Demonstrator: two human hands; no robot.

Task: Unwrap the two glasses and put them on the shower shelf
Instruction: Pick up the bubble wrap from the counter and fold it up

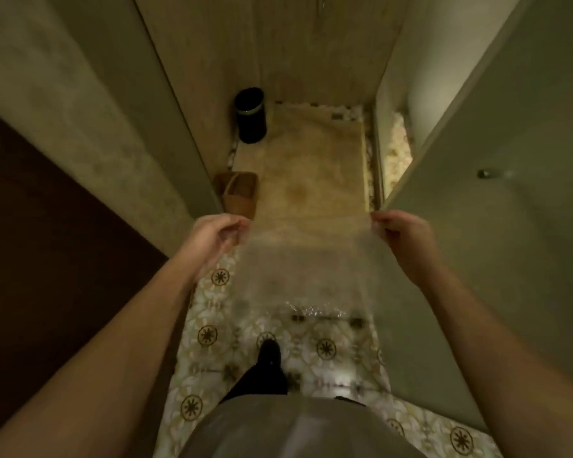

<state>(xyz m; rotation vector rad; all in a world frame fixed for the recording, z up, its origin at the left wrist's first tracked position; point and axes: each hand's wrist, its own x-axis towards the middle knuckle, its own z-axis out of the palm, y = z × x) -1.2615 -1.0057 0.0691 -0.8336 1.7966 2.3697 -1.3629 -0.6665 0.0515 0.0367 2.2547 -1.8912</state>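
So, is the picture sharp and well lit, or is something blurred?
Head view: dim, yellowish light; the bubble wrap sheet that the left hand and right hand pinch is smeared by motion blur; glare along its lower edge; wide-angle lens bends the walls.

The clear wrap [305, 276] held between both hands is motion-blurred, its lower edge hard to trace; the 2 glasses cannot be made out; both forearms run off the bottom edge; the black bin [251, 115] shows no detail.
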